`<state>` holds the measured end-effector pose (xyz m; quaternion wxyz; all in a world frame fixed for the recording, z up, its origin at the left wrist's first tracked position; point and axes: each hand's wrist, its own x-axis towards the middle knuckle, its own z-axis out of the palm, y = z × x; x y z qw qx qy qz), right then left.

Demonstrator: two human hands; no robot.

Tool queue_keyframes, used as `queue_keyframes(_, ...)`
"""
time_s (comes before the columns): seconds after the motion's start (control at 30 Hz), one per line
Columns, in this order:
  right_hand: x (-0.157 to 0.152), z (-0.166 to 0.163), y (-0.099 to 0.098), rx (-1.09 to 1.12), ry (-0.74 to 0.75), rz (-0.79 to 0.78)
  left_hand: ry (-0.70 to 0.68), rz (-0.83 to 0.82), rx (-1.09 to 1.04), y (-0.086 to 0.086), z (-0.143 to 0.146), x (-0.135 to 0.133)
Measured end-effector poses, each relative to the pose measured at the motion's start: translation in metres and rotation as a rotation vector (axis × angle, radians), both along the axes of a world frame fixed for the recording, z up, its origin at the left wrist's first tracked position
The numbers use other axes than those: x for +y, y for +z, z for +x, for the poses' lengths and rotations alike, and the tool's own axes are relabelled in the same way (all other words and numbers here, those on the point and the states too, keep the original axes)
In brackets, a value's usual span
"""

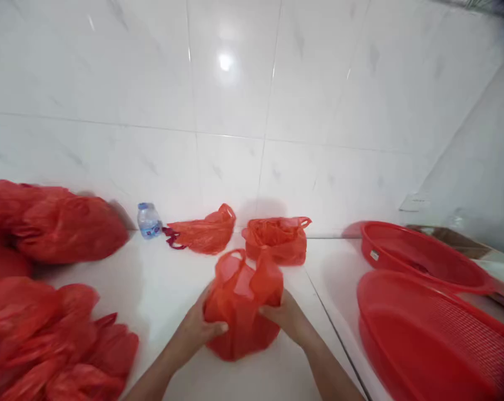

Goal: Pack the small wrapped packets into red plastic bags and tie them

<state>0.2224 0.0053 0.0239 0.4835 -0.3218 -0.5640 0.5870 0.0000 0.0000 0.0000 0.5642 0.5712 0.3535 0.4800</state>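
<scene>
1. My left hand and right hand each have a closed grip on the sides of the red bag, which sits on the tabletop right before me; its handles look untied.
2. Behind it lie two bags, seemingly done.
3. A heap of bags at left looks like what remains.
4. Baskets sit right.
</scene>
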Motion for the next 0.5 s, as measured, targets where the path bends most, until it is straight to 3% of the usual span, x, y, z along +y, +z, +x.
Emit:
queue_keyframes(0.13, 0.0, 0.014, 0.003, 0.009, 0.009, -0.066, 0.105, -0.166, -0.013, 0.0, 0.008, 0.011)
queue_keyframes(0.27, 0.017, 0.022, -0.003, 0.327, -0.14, -0.204, 0.238, -0.333, -0.364, 0.008, 0.023, 0.02)
queue_keyframes(0.37, 0.037, 0.018, -0.014, 0.54, -0.21, -0.264, 0.245, -0.441, -0.579, 0.009, 0.031, 0.031)
queue_keyframes(0.5, 0.061, 0.001, -0.037, 0.738, -0.264, -0.363, 0.234, -0.582, -0.684, -0.007, 0.038, 0.054)
